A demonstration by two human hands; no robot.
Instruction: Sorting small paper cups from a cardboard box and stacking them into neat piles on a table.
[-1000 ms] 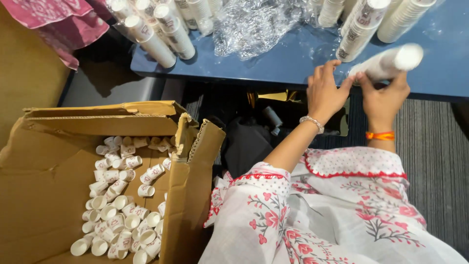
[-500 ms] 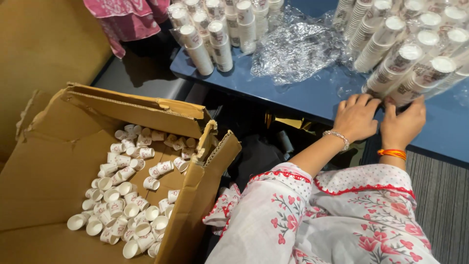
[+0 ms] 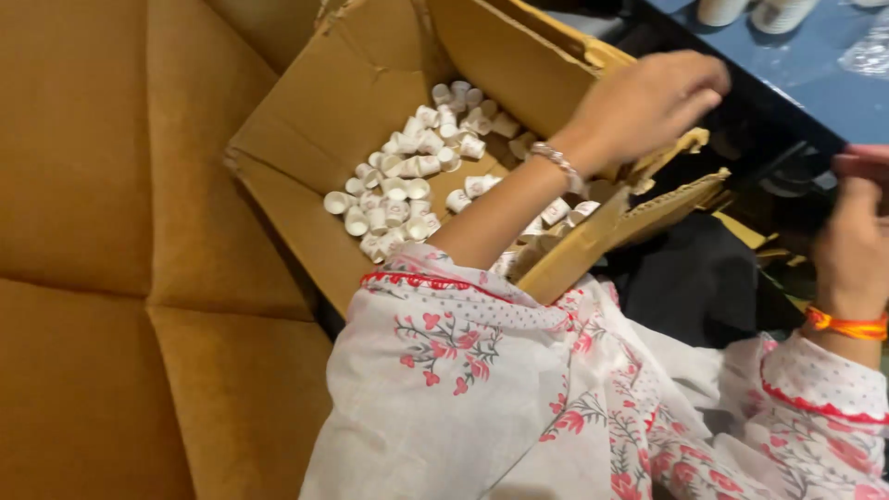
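Left hand (image 3: 648,97) hovers above the far flap of the open brown cardboard box (image 3: 306,120), fingers loosely curled and pointing toward the blue table edge (image 3: 815,74). Nothing visible in its grip, though the underside of the fingers is hidden. A pale beaded bracelet (image 3: 560,162) sits on that wrist.

Right hand (image 3: 852,245) is near the frame's right edge, below the table rim, fingers bent upward toward a dark reddish object that is too cropped to identify. Whether it grips anything cannot be told. An orange thread band (image 3: 847,326) circles that wrist.

Step in hand, as judged: the left arm is over the box of small white paper cups (image 3: 398,190), likely between table and box. The next move would call for lowering the hand past the torn flap and closing the fingers on loose cups without crushing them.

Counts:
- Cardboard box: one, on the mustard-brown cushioned seat (image 3: 111,278).
- Loose cups in box: roughly forty visible, lying every way in one heap on the box floor; more hidden under the forearm.
- Cup stacks on the table: two ends visible at the top edge (image 3: 755,11).
- Hands: two, same person, in white floral sleeves (image 3: 482,370).
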